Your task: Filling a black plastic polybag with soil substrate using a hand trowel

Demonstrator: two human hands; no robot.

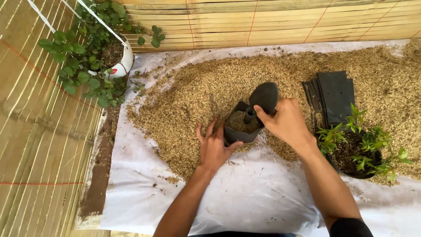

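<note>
**Grow bag, part filled with husk**

Item: black grow bag (245,125), centre of the white sheet (245,193), at the near edge of the husk pile (210,87). Husk lies low inside; most of the bag is unfilled.
Left hand (215,147): fingers spread flat, steadying its 9 o'clock side.
Right hand (287,123): fingers pinching the rim at 3 o'clock.
Spare flat bags (335,94) and a bagged seedling (357,149) lie at 3 o'clock.

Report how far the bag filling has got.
Done: one black bag at the right already holds a green seedling. In hand: the left hand steadies an open black grow bag, partly filled with husk, while the right hand holds its rim. Left: a stack of flat empty bags lies on the husk pile.
</note>
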